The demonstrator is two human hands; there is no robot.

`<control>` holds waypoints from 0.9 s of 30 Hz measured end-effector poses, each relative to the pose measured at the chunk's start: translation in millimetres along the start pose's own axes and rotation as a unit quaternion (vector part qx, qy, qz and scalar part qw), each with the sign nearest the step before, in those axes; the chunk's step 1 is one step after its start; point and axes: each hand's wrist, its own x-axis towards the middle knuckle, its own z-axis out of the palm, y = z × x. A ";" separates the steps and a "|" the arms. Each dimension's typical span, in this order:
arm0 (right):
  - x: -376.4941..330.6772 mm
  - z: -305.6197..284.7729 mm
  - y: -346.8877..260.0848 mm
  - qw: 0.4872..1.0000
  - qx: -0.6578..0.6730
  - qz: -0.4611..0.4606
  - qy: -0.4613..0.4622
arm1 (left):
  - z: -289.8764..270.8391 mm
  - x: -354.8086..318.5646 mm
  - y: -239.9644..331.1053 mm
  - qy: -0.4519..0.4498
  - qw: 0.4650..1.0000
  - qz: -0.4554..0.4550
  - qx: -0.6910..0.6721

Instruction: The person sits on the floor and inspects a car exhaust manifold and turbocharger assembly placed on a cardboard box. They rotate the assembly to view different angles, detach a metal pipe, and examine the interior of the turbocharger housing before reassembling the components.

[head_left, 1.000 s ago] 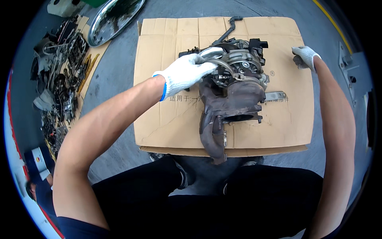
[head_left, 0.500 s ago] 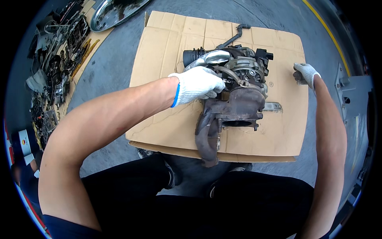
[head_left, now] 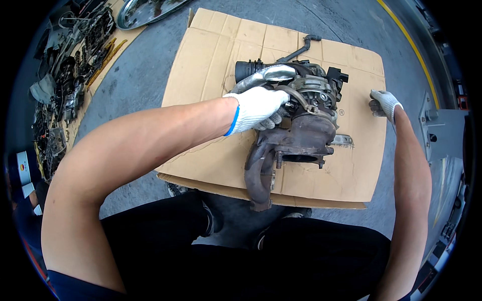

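Observation:
A turbocharger (head_left: 311, 133) with a brown, rusty housing and a curved outlet pipe lies on a flattened cardboard sheet (head_left: 211, 155) in front of me. My left hand (head_left: 258, 109), in a white knit glove with a blue cuff, is at its left side below the silver heat-shielded pipe (head_left: 273, 73). Its fingers are curled closed against the housing; what they grip is hidden. Off to the right, my gloved right hand (head_left: 384, 104) hovers near the cardboard's right edge, fingers curled in. Whether something small is inside it cannot be seen.
A flat silver metal piece (head_left: 344, 139) lies on the cardboard right of the turbocharger. A black bent hose (head_left: 304, 46) sticks out behind it. Several cables and used parts (head_left: 70, 95) are heaped at the far left, by an oval metal tray (head_left: 145, 12). A grey metal fixture (head_left: 447, 133) stands at right.
My left hand has turned and moved slightly right, closer in to the turbocharger, covering a shiny bit seen earlier at its fingertips. The right hand stays curled; the view has shifted a little.

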 end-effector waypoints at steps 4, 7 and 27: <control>0.9 1.1 1.5 1.000 -0.001 0.001 -0.001 | 2.6 -5.8 1.6 -0.019 0.999 0.028 0.011; -0.6 3.3 -1.5 1.000 -0.006 0.002 0.003 | 1.5 -5.2 -0.5 -0.025 0.999 0.023 0.017; 2.7 2.0 -4.4 1.000 -0.002 0.000 -0.018 | -0.4 -3.0 -0.8 0.016 1.000 -0.004 0.005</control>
